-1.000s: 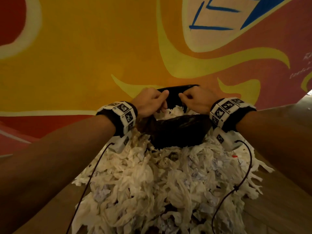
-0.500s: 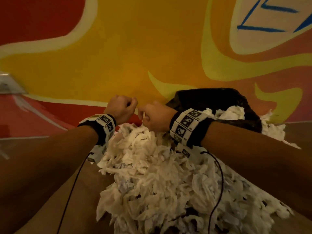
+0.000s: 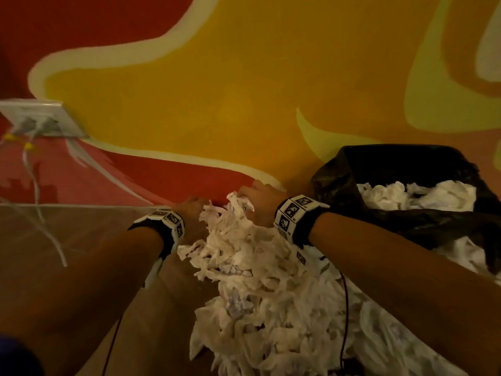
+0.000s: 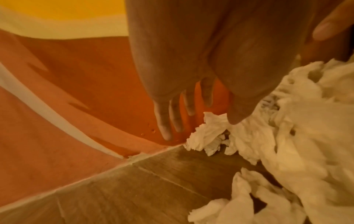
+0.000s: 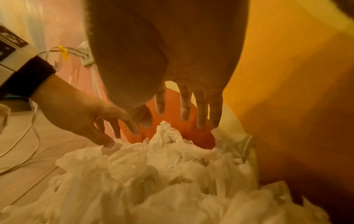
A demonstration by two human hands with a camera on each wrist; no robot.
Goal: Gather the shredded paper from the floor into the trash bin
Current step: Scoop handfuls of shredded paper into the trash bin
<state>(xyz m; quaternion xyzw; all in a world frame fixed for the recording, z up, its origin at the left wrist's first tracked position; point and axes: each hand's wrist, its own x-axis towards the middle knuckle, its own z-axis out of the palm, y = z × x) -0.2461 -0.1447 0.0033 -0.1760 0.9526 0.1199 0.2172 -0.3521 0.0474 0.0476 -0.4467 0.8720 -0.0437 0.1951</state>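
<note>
- The shredded paper (image 3: 260, 289) lies heaped on the floor (image 3: 67, 234), its far end touching the foot of the painted wall (image 3: 217, 77), and the heap runs back from the wall toward the person.
- The trash bin (image 3: 406, 221), lined with a black bag and already holding paper, stands against the wall just to the right of the heap, with loose paper spread in front of it.
- Both hands are at the far end of the heap by the wall: the left hand (image 3: 191, 213) at its left edge, the right hand (image 3: 257, 202) at its top, nearer the bin.
- The left hand's fingers (image 4: 166, 121) are straight and spread, pointing down at the corner where floor meets wall, with the paper just to their right; they hold nothing.
- The right hand's fingers (image 5: 199, 109) are also straight and spread, tips just above the crest of the paper, gripping nothing.
- The paper thus lies between and below the two hands, so a scoop inward looks like the coming move, then a carry rightward to the bin.
- White cables (image 3: 35, 185) trail on the floor well to the left.
</note>
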